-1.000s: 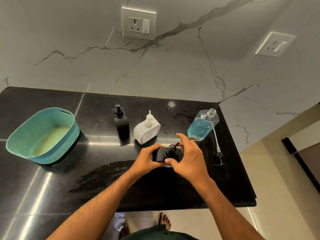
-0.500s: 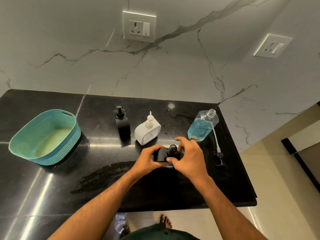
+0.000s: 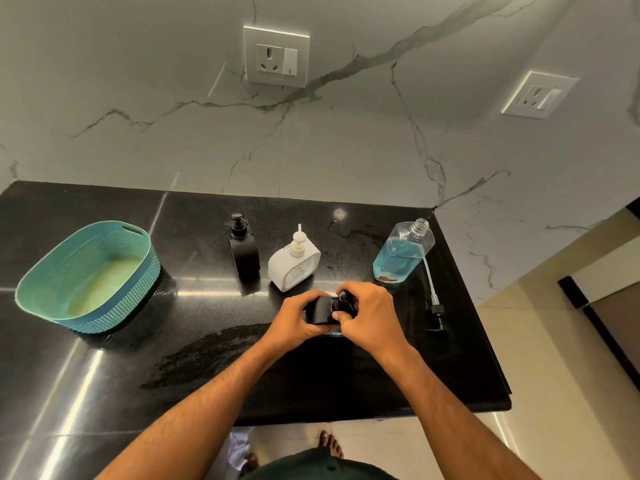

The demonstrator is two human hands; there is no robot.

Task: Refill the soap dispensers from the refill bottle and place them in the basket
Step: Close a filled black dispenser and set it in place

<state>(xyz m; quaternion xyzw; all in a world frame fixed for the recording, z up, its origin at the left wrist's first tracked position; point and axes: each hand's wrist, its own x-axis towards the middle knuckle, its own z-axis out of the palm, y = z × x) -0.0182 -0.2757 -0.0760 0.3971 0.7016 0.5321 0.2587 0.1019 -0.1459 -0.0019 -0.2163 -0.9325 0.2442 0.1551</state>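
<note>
A black soap dispenser [image 3: 320,310] stands on the black counter [image 3: 104,375] between my hands. My left hand [image 3: 294,318] grips its body from the left. My right hand [image 3: 372,315] curls over its black pump head [image 3: 344,299] and pinches it. Behind stand a second black dispenser [image 3: 244,252] and a white dispenser [image 3: 294,263], both with pumps on. The clear refill bottle [image 3: 401,252] of blue liquid stands uncapped at the right. A teal basket [image 3: 86,277] sits at the left with nothing inside.
A loose pump with a long tube [image 3: 434,306] lies right of the refill bottle, near the counter's right edge. A dull smear [image 3: 207,351] marks the counter in front of my left arm. Marble wall with two sockets [image 3: 276,57] rises behind.
My right hand has closed further over the pump head, fingers turning on it. My left hand keeps its hold on the dispenser body. Nothing else moved.
</note>
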